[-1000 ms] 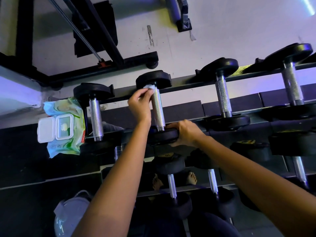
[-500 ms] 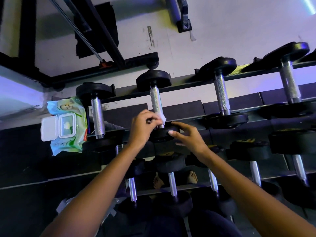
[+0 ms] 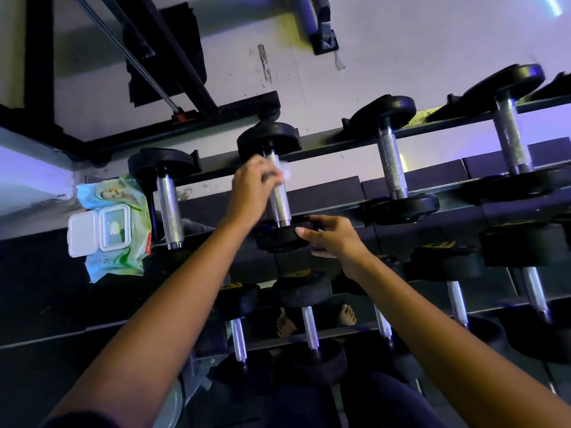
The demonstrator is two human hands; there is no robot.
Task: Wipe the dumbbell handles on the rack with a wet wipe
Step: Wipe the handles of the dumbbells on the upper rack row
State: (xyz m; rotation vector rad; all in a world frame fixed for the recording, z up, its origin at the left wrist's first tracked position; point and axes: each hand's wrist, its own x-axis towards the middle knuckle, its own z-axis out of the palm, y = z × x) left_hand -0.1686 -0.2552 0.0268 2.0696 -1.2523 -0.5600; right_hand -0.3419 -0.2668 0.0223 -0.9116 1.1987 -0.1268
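1. Dumbbell, second from the left on the top shelf of the rack, lies flat across the front and back rails. Its long axis runs away from the person, and the far end leans slightly left.
2. Its black far plate sits at the back rail, close to the pale wall. The near plate sits at the front edge.
3. The knurled metal handle is bare along its near half.
4. The left hand is blurred. Its fingers are curled round a white wipe, pressing it against the far part of the handle, just below the far plate.
5. The right hand reaches in from the right. Its fingers are nearly straight and relaxed, with the thumb and fingertips touching the rim of the near plate.
6. The left neighbour lies near and roughly parallel, with a narrow gap between it and the left wrist.
7. The right neighbour is well apart, leaving a wider open gap on that side.
8. An open-lidded pack of wipes lies at the shelf's left end, just beside the left neighbour.
9. Smaller dumbbells on the lower shelf point the same way, beneath both forearms.
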